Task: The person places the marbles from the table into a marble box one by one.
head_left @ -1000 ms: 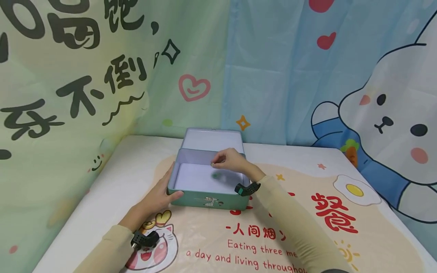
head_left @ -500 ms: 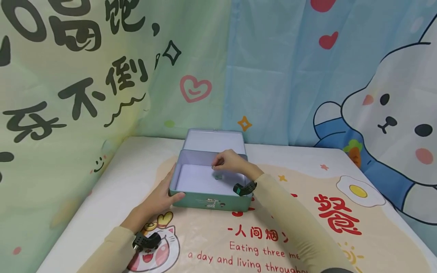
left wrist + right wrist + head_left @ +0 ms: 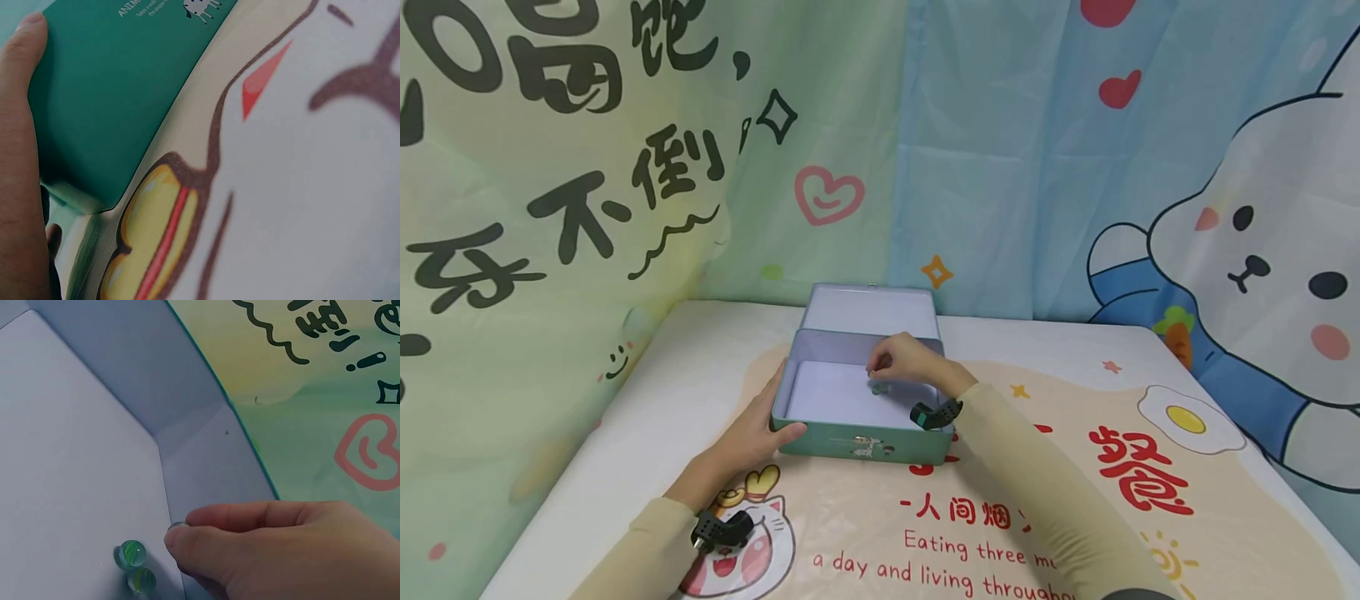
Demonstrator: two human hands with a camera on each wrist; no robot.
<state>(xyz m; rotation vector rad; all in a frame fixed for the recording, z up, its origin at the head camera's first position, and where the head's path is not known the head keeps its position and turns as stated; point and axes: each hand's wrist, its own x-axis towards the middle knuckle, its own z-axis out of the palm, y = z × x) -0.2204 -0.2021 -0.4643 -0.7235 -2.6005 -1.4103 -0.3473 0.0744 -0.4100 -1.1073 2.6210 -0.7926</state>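
An open green tin box [image 3: 857, 446] with a pale inside sits on the printed table mat, its lid [image 3: 868, 312] tilted back. My left hand [image 3: 767, 417] grips the box's front left corner, thumb [image 3: 22, 125] flat on the green front wall [image 3: 119, 81]. My right hand [image 3: 876, 365] is inside the box near the back wall, fingers curled, pinching what looks like a small glass marble [image 3: 177, 525], mostly hidden. Two green glass marbles [image 3: 131, 553] [image 3: 142, 580] lie on the box floor just below those fingertips.
The mat [image 3: 1075, 500] carries cartoon prints, red characters and English text. Printed fabric curtains [image 3: 1000, 167] hang close behind and to the left of the table. The table's right edge [image 3: 1285, 500] runs diagonally at the right.
My right hand has sunk a little lower into the box, toward its floor. A green marble that blurred across the floor now lies still under the fingertips. The left hand has kept its hold.
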